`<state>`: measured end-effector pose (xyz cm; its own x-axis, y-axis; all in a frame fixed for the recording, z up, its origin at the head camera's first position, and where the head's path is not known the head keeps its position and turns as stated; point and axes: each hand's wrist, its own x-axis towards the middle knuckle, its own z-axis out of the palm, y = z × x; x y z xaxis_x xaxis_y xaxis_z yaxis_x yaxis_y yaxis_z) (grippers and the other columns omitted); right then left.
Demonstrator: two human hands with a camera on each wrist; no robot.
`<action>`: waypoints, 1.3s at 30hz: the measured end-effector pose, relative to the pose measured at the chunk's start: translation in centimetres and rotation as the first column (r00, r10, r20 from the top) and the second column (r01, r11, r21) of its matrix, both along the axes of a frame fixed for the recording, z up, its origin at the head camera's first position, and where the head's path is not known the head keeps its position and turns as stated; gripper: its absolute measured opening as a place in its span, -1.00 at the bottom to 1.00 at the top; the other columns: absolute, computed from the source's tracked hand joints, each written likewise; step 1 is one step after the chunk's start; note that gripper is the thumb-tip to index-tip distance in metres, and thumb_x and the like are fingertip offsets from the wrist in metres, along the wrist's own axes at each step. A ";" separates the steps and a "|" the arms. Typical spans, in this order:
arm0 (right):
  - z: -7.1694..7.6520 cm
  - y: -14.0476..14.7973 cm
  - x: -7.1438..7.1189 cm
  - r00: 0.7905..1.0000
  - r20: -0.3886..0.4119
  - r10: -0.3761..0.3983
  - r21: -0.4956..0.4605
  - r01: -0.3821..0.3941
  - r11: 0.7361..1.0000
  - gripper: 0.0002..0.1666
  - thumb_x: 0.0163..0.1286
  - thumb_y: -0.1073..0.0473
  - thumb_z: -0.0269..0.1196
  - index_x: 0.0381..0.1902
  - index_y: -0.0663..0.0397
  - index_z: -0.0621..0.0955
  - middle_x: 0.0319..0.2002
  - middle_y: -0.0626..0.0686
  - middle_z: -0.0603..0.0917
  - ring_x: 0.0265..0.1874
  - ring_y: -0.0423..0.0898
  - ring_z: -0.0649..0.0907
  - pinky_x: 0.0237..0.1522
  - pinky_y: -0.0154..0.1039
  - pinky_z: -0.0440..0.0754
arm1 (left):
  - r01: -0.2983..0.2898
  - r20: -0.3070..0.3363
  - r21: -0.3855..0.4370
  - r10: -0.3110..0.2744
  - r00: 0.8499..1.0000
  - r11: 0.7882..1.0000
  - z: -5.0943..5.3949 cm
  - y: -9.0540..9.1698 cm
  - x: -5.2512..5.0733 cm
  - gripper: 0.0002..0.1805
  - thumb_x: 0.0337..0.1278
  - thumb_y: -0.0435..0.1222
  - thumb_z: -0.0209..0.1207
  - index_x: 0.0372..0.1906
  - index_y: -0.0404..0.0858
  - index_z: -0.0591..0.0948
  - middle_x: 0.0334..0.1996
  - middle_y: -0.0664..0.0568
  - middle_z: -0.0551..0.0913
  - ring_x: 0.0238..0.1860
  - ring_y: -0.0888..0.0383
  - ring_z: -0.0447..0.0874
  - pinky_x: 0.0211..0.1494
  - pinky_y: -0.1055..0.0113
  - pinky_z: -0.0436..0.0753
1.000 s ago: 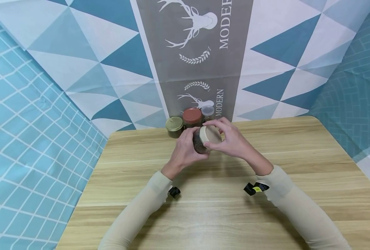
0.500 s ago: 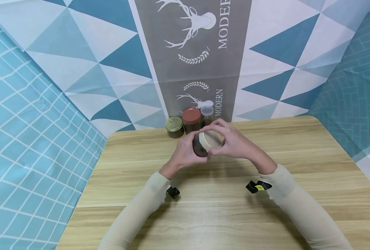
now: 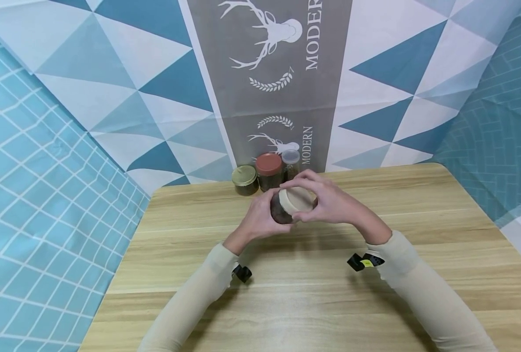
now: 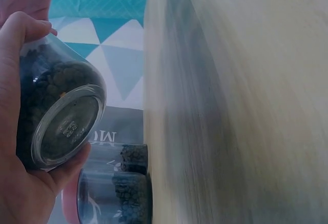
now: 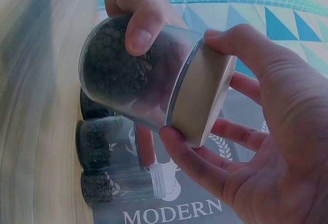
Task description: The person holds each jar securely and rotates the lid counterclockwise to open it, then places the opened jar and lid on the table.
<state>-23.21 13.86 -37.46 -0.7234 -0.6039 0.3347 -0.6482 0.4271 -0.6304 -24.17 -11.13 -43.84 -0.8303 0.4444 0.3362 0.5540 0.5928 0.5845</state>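
A clear glass jar [image 5: 110,62] with dark pellets inside and a cream lid [image 5: 200,93] is held tilted above the table. My left hand [image 3: 258,217] grips the glass body, its thumb across the side in the right wrist view. Around the lid curl the fingers and thumb of my right hand [image 3: 331,201]. The lid sits on the jar's mouth. From the left wrist view the jar's round base [image 4: 69,126] faces the camera, and part of the right hand shows behind it.
Against the patterned back wall stand a gold-lidded jar [image 3: 245,180], a red-lidded jar [image 3: 269,171] and a slim jar with a translucent lid [image 3: 291,161]. They are just behind the hands on the wooden table [image 3: 190,254].
My right hand has shifted its grip around the lid, its wrist moving slightly right. The left hand keeps hold of the glass, and the jar stays in nearly the same place.
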 end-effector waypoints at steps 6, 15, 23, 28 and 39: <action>0.2 0.7 -0.1 0.989 0.146 -0.040 -0.073 0.051 0.996 -0.03 0.26 0.15 0.70 0.60 -0.14 0.58 0.45 0.20 0.48 0.35 0.22 0.62 -0.05 0.03 0.94 | -0.041 0.019 0.053 0.040 0.999 0.998 0.1 -0.6 -0.1 0.08 -0.24 -0.12 0.69 0.49 -0.40 0.53 0.26 -0.28 0.78 0.24 -0.19 0.80 0.36 -0.18 0.77; 0.1 0.4 -0.3 0.980 0.140 -0.141 -0.078 0.153 0.985 -0.02 0.31 0.08 0.65 0.64 -0.16 0.53 0.43 0.25 0.50 0.32 0.32 0.67 -0.09 -0.03 0.95 | -0.096 -0.081 0.064 0.101 0.992 0.993 -0.2 -0.7 0.0 0.05 -0.26 -0.09 0.67 0.45 -0.39 0.55 0.23 -0.28 0.78 0.22 -0.20 0.80 0.34 -0.18 0.79; 0.1 -0.1 -0.1 0.948 0.162 -0.274 -0.063 0.287 0.956 -0.07 0.38 -0.05 0.60 0.65 -0.18 0.52 0.41 0.23 0.58 0.24 0.37 0.79 0.17 0.32 0.83 | -0.123 -0.291 0.016 0.123 0.949 0.992 -0.5 -0.5 0.3 0.08 -0.33 -0.10 0.74 0.43 -0.39 0.55 0.21 -0.24 0.74 0.26 -0.18 0.73 0.38 -0.13 0.78; 0.0 -0.2 -0.2 0.944 0.184 -0.274 -0.069 0.290 0.954 -0.08 0.39 -0.06 0.59 0.65 -0.19 0.53 0.40 0.24 0.59 0.24 0.38 0.80 0.16 0.30 0.84 | -0.144 -0.315 0.009 0.140 0.939 0.990 -0.6 -0.2 0.3 0.10 -0.37 -0.11 0.77 0.42 -0.39 0.55 0.22 -0.23 0.74 0.27 -0.16 0.72 0.39 -0.09 0.78; -0.2 -1.1 -0.2 0.967 0.118 -0.226 -0.044 0.232 0.972 -0.20 0.35 -0.02 0.60 0.51 -0.05 0.65 0.30 0.24 0.72 0.18 0.30 0.78 0.24 0.36 0.77 | -0.135 -0.312 -0.004 0.127 0.942 0.991 -0.5 1.3 0.5 0.09 -0.34 -0.09 0.77 0.43 -0.35 0.55 0.21 -0.19 0.73 0.24 -0.12 0.73 0.39 -0.03 0.78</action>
<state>-23.45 12.72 -37.69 -0.8747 -0.4002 0.2732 -0.4618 0.5172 -0.7206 -23.66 -9.79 -44.32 -0.7380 0.3508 0.5764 0.6221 0.6845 0.3800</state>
